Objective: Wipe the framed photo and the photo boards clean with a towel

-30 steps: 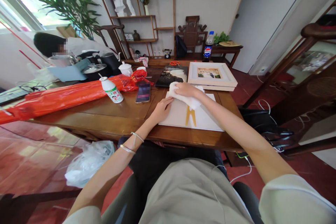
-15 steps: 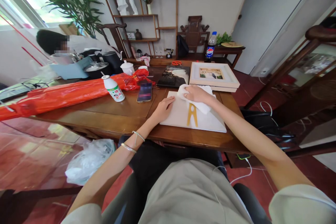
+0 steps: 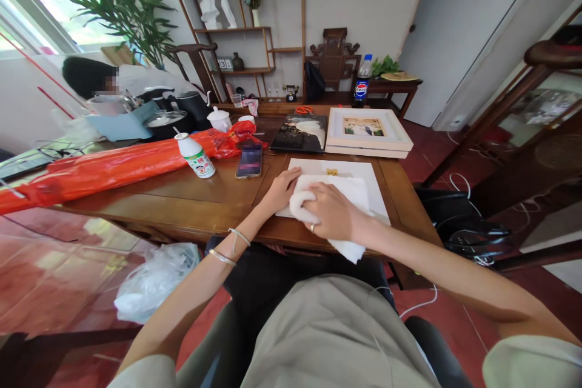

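Brown wood table [image 3: 227,197] holds white rectangular board [image 3: 357,170], wiping prob underway, amt to go unclear: R hand [image 3: 334,212] curled round white fluffy cloth [image 3: 355,192], L hand [image 3: 282,188] outstretched, gripping nothing.

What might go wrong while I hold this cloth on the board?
The cloth in your right grip seems to hang past the table's near edge, so it might slip off if let go. The board might shift, since your left grip only rests at its left edge. The white bottle stands near the phone; if knocked, it could tip that way and possibly spill.
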`<state>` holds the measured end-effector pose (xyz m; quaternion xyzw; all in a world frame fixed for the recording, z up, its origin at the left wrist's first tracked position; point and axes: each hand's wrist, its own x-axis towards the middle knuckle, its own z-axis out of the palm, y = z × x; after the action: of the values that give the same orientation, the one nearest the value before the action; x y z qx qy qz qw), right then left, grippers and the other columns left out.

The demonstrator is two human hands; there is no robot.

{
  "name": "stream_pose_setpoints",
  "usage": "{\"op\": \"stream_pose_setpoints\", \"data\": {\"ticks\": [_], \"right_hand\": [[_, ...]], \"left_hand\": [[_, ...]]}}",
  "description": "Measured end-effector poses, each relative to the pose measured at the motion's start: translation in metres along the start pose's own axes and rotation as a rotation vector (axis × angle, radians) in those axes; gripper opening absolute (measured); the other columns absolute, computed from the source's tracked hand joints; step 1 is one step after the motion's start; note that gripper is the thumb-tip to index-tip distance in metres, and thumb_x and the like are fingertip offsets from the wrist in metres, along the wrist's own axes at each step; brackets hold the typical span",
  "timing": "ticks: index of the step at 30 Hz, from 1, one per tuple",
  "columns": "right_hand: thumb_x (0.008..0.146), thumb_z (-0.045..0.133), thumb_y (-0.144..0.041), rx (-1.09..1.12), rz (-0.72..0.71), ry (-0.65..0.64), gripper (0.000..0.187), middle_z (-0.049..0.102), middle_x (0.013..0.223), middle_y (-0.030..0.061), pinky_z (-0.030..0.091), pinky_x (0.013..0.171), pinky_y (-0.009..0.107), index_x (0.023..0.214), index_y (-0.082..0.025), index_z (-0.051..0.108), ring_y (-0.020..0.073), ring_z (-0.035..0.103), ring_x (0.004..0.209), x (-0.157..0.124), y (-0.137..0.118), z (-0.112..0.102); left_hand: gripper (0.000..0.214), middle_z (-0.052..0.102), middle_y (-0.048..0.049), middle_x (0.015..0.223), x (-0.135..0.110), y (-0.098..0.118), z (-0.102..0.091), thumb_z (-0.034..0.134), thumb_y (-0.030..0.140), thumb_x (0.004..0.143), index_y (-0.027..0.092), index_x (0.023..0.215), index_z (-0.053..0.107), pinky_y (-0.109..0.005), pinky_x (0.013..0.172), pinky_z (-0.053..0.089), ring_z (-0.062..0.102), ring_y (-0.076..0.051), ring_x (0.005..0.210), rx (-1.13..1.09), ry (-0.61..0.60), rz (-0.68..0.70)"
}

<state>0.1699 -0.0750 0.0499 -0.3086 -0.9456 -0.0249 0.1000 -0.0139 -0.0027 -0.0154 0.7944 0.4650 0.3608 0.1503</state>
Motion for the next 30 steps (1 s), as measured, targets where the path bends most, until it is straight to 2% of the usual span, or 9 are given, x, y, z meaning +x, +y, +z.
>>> {"op": "stream_pose_setpoints", "data": {"ticks": [4, 7, 10, 13, 16, 21, 25, 27, 30], "right_hand": [[0.075, 0.055, -0.027, -0.039, 0.109, -0.04, 0.023, 0.064, 0.098, 0.0129, 0.038, 0.084, 0.04, 0.093, -0.016, 0.065, 0.0296, 0.052, 0.099, 0.029, 0.032, 0.0], [0.075, 0.055, -0.024, -0.07, 0.118, -0.094, 0.022, 0.063, 0.101, 0.0139, 0.038, 0.085, 0.041, 0.093, -0.016, 0.065, 0.0305, 0.05, 0.104, 0.039, 0.037, -0.001], [0.074, 0.057, -0.02, -0.085, -0.004, -0.132, 0.019, 0.062, 0.105, 0.0151, 0.036, 0.088, 0.043, 0.09, -0.016, 0.065, 0.0315, 0.047, 0.109, 0.029, 0.02, -0.001], [0.071, 0.06, -0.019, -0.068, -0.148, -0.099, 0.021, 0.058, 0.113, 0.0172, 0.034, 0.092, 0.046, 0.09, -0.016, 0.066, 0.034, 0.044, 0.116, 0.004, 0.001, -0.004], [0.067, 0.059, -0.013, 0.002, -0.207, -0.095, 0.024, 0.057, 0.118, 0.0141, 0.035, 0.092, 0.043, 0.09, -0.018, 0.065, 0.0315, 0.047, 0.114, -0.016, 0.002, -0.012], [0.065, 0.052, -0.005, 0.04, -0.021, -0.135, 0.028, 0.063, 0.103, 0.0079, 0.042, 0.077, 0.033, 0.086, -0.02, 0.063, 0.0245, 0.058, 0.094, -0.009, 0.056, -0.021], [0.067, 0.053, -0.006, -0.04, 0.092, -0.106, 0.035, 0.062, 0.109, 0.0125, 0.044, 0.08, 0.035, 0.099, -0.017, 0.063, 0.028, 0.056, 0.103, 0.009, 0.09, -0.014], [0.067, 0.052, -0.006, -0.062, 0.083, -0.1, 0.035, 0.06, 0.116, 0.0147, 0.043, 0.085, 0.038, 0.099, -0.016, 0.064, 0.0298, 0.053, 0.11, 0.01, 0.087, -0.011], [0.068, 0.051, -0.004, -0.067, 0.009, -0.098, 0.032, 0.054, 0.128, 0.0166, 0.04, 0.092, 0.044, 0.094, -0.015, 0.066, 0.0325, 0.045, 0.121, -0.003, 0.059, -0.008]], "left_hand": [[0.04, 0.056, -0.0103, 0.131, 0.0, 0.0, 0.0, 0.044, 0.011, 0.083, 0.015, 0.119, 0.061, -0.041, 0.106, 0.038, 0.05, -0.024, 0.124, 0.033, -0.011, 0.009], [0.043, 0.058, -0.0079, 0.13, 0.0, 0.0, -0.002, 0.045, 0.007, 0.079, 0.017, 0.117, 0.062, -0.041, 0.106, 0.038, 0.05, -0.025, 0.124, 0.048, -0.021, 0.008], [0.041, 0.059, -0.0087, 0.129, 0.0, 0.0, -0.003, 0.048, 0.009, 0.078, 0.016, 0.116, 0.063, -0.04, 0.105, 0.039, 0.05, -0.025, 0.124, 0.037, -0.042, 0.023], [0.038, 0.057, -0.0081, 0.131, 0.0, -0.001, -0.002, 0.045, 0.011, 0.082, 0.016, 0.116, 0.062, -0.039, 0.106, 0.039, 0.049, -0.023, 0.125, 0.019, -0.036, 0.003], [0.038, 0.056, -0.0087, 0.132, 0.0, -0.002, 0.0, 0.042, 0.012, 0.085, 0.015, 0.118, 0.061, -0.039, 0.108, 0.037, 0.049, -0.022, 0.126, 0.01, -0.015, -0.008], [0.036, 0.056, -0.0099, 0.131, 0.001, -0.001, 0.001, 0.04, 0.016, 0.088, 0.014, 0.118, 0.062, -0.038, 0.109, 0.036, 0.05, -0.021, 0.125, 0.055, -0.003, -0.015], [0.036, 0.057, -0.0111, 0.13, 0.001, 0.0, 0.001, 0.041, 0.018, 0.088, 0.012, 0.117, 0.062, -0.037, 0.109, 0.035, 0.05, -0.022, 0.124, 0.062, 0.004, -0.009], [0.036, 0.058, -0.0108, 0.13, 0.0, 0.0, 0.001, 0.041, 0.018, 0.089, 0.013, 0.117, 0.062, -0.037, 0.109, 0.035, 0.05, -0.022, 0.124, 0.064, 0.003, -0.006], [0.036, 0.057, -0.0097, 0.131, 0.0, 0.0, 0.001, 0.04, 0.018, 0.088, 0.014, 0.118, 0.062, -0.038, 0.109, 0.036, 0.05, -0.021, 0.124, 0.066, -0.003, -0.008]]}}
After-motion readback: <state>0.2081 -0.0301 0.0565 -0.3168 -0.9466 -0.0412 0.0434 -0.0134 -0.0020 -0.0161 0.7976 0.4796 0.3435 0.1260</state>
